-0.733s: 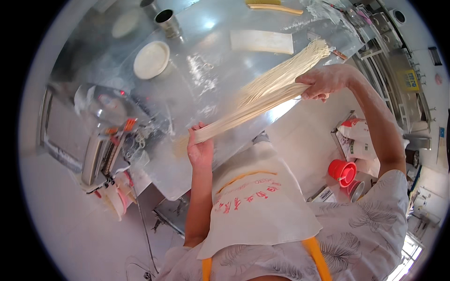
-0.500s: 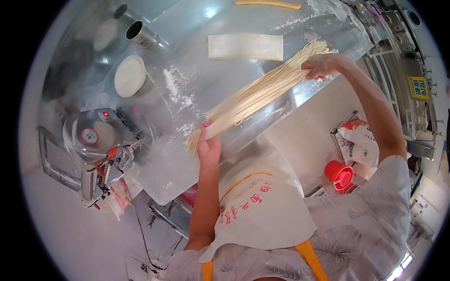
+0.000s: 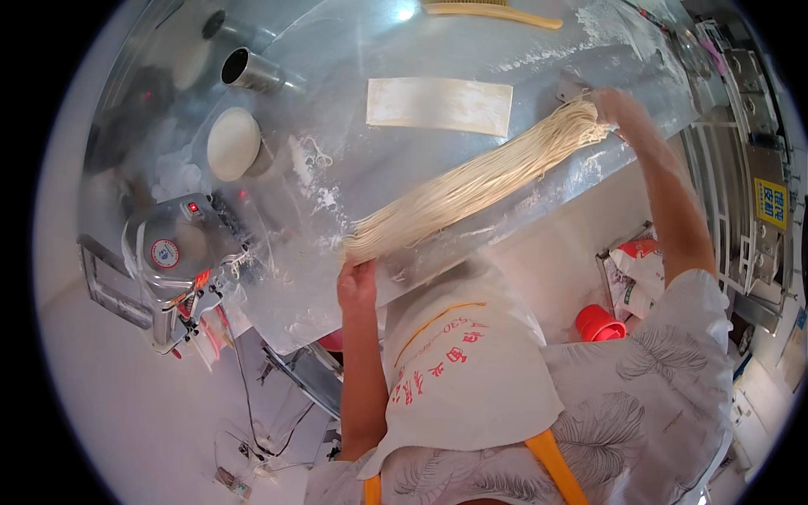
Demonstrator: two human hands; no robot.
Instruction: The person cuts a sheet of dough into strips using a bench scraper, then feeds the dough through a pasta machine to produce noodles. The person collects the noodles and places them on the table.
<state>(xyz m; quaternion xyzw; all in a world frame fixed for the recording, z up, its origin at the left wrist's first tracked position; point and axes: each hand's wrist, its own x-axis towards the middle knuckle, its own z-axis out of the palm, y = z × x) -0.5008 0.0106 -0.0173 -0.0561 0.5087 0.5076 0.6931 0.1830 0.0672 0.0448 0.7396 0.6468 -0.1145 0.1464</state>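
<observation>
A long bundle of thin pale noodles (image 3: 484,187) stretches slantwise over the metal table, close to its near edge. My left hand (image 3: 358,286) grips the lower left end, its fingertips tucked in under the strands. At the upper right end, my right hand (image 3: 619,111) holds the other end, slightly blurred, with some fingers hidden. Both ends of the bundle now look rounded, as if folded under. Just beyond the noodles lies a flat, floury rectangular sheet of dough (image 3: 439,106).
The metal table (image 3: 337,50) carries flour smears, a steel cylinder (image 3: 252,71), a round white item (image 3: 234,143) and a wooden-handled brush (image 3: 497,12). A noodle machine (image 3: 172,248) stands at left. Below the right side are a red tub (image 3: 599,323) and printed sacks (image 3: 635,273).
The noodle bundle has been lowered towards the table, and its loose ends are tucked under. My right hand has moved right; my left hand has shifted slightly left and nearer to me.
</observation>
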